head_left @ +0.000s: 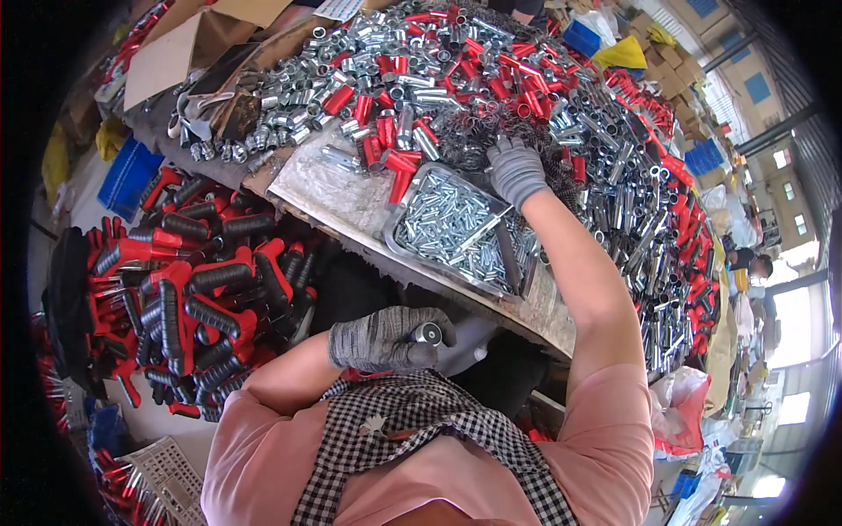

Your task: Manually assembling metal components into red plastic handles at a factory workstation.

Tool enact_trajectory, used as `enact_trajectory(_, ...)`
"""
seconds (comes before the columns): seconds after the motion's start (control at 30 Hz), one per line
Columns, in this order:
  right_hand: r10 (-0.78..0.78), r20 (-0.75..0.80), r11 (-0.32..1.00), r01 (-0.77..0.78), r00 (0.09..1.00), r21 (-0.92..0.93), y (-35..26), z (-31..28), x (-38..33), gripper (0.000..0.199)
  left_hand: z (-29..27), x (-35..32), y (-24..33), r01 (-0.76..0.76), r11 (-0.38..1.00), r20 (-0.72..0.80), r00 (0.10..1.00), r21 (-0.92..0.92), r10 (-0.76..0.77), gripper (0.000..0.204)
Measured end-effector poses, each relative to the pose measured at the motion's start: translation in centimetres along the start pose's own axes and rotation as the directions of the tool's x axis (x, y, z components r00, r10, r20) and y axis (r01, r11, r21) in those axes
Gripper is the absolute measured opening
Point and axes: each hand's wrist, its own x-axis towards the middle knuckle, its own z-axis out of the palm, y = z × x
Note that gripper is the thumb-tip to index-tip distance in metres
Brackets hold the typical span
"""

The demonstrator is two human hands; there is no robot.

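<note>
Hands gloved, left [386,340] half-hiding metal tube [428,333], right [516,171] among springs [456,140]

Left floor pile: red-and-black handled tools [189,289], heaped beside the bench
Far left: blue crate [127,175]
Top left: cardboard sheets [171,48] lying flat
Top right: yellow bag [624,54]; stacked cardboard boxes [671,74]
Bottom left: white perforated basket [167,478]

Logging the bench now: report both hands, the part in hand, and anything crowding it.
Left hand closed round a silver metal tube, near the lap. Right hand down in the pile of wire springs. Tray of small pins sits between them.
</note>
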Motion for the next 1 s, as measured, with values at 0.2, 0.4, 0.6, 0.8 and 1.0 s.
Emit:
enact_trajectory(0.2,0.046,0.049,0.992,-0.052,0.998,0.116,0.6,0.3,-1.1,0.03,1.3,-0.2,0.5,0.142,0.979,0.166,0.979,-0.144,-0.118,0.049)
enact_trajectory(0.4,0.158,0.28,0.953,-0.221,0.947,0.209,1.0,-0.7,0.0,0.032,1.9,0.6,-2.2,0.033,0.999,0.014,0.999,-0.023,-0.032,0.045)
enact_trajectory(0.6,0.403,-0.02,0.713,-0.3,0.915,0.633,3.8,0.4,-3.3,0.034,2.6,0.0,-0.8,-0.064,0.997,-0.165,0.984,0.031,0.069,0.031)
enact_trajectory(0.8,0.252,0.085,-0.488,0.05,0.964,0.871,-2.9,-10.3,-15.4,0.022,2.4,0.7,-1.5,0.024,0.995,-0.212,0.977,0.095,-0.003,0.043)
enact_trajectory(1.0,0.01,-0.216,-0.039,0.217,0.976,0.975,-9.2,-9.0,-21.8,0.027,3.1,2.6,-2.6,-0.042,0.989,-0.043,0.998,0.144,0.049,0.07)
